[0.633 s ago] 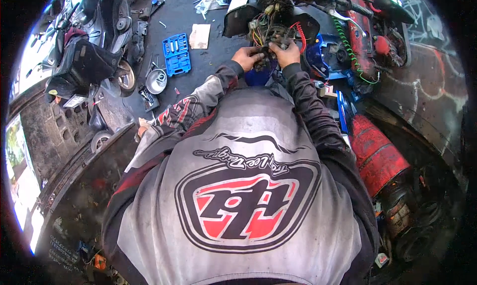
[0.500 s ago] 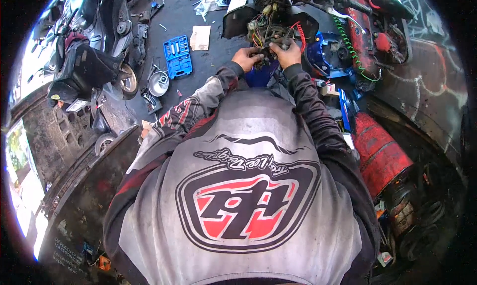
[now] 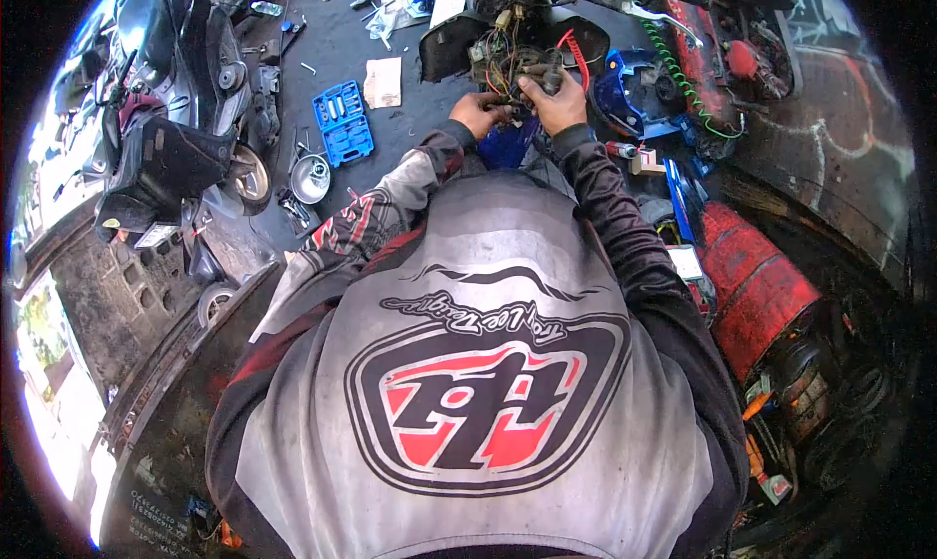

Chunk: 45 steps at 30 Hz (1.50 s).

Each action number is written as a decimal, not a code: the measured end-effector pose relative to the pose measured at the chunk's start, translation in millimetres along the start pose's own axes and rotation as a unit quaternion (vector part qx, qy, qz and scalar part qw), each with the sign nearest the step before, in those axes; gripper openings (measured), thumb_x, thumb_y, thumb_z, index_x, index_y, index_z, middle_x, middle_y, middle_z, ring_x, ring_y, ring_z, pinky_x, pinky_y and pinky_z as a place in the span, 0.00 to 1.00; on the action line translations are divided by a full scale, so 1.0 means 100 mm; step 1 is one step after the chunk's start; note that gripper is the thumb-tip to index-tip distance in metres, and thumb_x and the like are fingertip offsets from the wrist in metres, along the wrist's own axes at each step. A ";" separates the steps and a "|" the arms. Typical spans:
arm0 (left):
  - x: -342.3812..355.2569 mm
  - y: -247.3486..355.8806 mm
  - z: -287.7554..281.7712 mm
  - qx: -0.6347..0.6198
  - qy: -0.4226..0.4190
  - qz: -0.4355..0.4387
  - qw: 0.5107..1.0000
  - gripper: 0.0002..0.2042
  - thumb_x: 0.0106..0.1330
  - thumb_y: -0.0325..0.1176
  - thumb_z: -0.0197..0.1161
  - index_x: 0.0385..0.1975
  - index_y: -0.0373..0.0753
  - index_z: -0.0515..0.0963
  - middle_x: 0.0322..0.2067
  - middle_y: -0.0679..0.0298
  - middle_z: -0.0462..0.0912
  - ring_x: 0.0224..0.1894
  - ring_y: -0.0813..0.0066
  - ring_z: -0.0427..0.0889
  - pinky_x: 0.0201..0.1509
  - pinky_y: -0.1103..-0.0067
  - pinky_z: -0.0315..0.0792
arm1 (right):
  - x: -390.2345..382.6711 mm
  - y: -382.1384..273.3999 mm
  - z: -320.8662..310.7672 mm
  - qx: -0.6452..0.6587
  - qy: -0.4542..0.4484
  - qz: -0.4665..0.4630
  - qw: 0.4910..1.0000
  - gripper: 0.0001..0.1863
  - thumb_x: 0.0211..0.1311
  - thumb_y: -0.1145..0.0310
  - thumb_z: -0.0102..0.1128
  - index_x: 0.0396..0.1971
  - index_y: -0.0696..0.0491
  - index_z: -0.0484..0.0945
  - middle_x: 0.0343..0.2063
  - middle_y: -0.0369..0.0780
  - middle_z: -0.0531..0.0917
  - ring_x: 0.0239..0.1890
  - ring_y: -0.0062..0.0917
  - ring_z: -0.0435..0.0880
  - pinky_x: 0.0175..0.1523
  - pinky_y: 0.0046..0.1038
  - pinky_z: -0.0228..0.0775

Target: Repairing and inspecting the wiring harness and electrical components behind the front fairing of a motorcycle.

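Both my hands are at a bundle of wires in the opened front of a motorbike or scooter, at the top middle. My left hand is closed at the lower left of the bundle, thumb and fingers together on something dark and small. My right hand is closed at the bundle's right side, its thumb pressed toward the fingers. What lies between those fingers is dark and too small to name. A red coiled cable runs just beyond my right hand. Blue bodywork shows below the hands.
To the left lie a blue socket case, a piece of cardboard and a round metal bowl or reflector. A dark scooter stands farther left. On the right are a blue panel, a green coiled hose and a red drum.
My right hand has shifted slightly, its thumb and fingers now higher on the wiring. The left hand stays at the bundle. The whole view has tilted a little.
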<state>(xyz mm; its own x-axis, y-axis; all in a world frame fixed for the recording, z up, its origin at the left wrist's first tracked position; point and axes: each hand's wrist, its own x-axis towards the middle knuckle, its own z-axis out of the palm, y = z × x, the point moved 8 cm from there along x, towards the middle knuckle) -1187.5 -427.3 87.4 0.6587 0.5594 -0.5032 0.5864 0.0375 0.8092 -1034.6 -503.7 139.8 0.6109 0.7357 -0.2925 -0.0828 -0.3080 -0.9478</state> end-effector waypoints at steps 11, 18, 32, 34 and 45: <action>0.01 -0.10 0.03 -0.049 -0.048 -0.009 0.998 0.18 0.61 0.36 0.63 0.47 0.32 0.78 0.35 0.56 0.85 0.34 0.73 0.82 0.42 0.76 0.74 | -0.01 -0.15 0.03 -0.154 -0.012 -0.063 0.986 0.23 0.47 0.57 0.71 0.40 0.55 0.79 0.35 0.45 0.85 0.40 0.34 0.85 0.47 0.32 0.74; 0.02 -0.05 0.03 -0.072 -0.077 0.006 0.994 0.20 0.62 0.38 0.64 0.49 0.29 0.77 0.35 0.57 0.84 0.35 0.75 0.82 0.40 0.77 0.75 | 0.05 0.03 0.00 -0.189 0.004 -0.057 0.980 0.28 0.44 0.53 0.73 0.41 0.57 0.79 0.36 0.45 0.85 0.40 0.36 0.85 0.47 0.34 0.74; 0.10 -0.09 0.04 -0.012 -0.079 0.021 0.997 0.24 0.58 0.44 0.66 0.48 0.31 0.78 0.37 0.52 0.85 0.37 0.68 0.84 0.45 0.74 0.74 | -0.02 -0.10 -0.04 -0.175 0.013 -0.061 0.983 0.21 0.48 0.59 0.72 0.39 0.55 0.80 0.34 0.43 0.85 0.39 0.32 0.85 0.45 0.31 0.74; 0.11 -0.10 0.04 -0.027 -0.084 0.015 0.996 0.23 0.57 0.44 0.66 0.47 0.32 0.79 0.36 0.53 0.85 0.36 0.67 0.84 0.45 0.73 0.74 | -0.02 -0.10 -0.02 -0.168 0.007 -0.044 0.985 0.21 0.47 0.59 0.72 0.39 0.56 0.80 0.33 0.43 0.85 0.39 0.32 0.85 0.46 0.32 0.74; 0.21 -0.10 -0.04 0.060 -0.063 0.037 0.996 0.20 0.56 0.45 0.66 0.44 0.37 0.81 0.35 0.53 0.85 0.39 0.63 0.84 0.46 0.72 0.74 | -0.02 -0.12 0.02 -0.183 0.003 -0.037 0.982 0.23 0.48 0.61 0.72 0.40 0.60 0.79 0.35 0.42 0.86 0.38 0.26 0.85 0.46 0.27 0.73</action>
<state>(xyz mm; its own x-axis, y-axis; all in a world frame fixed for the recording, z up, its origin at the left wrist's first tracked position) -1182.0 -412.7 69.9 0.7517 0.4489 -0.4832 0.5811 -0.1045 0.8071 -1036.3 -500.1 151.6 0.6087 0.7613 -0.2235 0.2504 -0.4516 -0.8563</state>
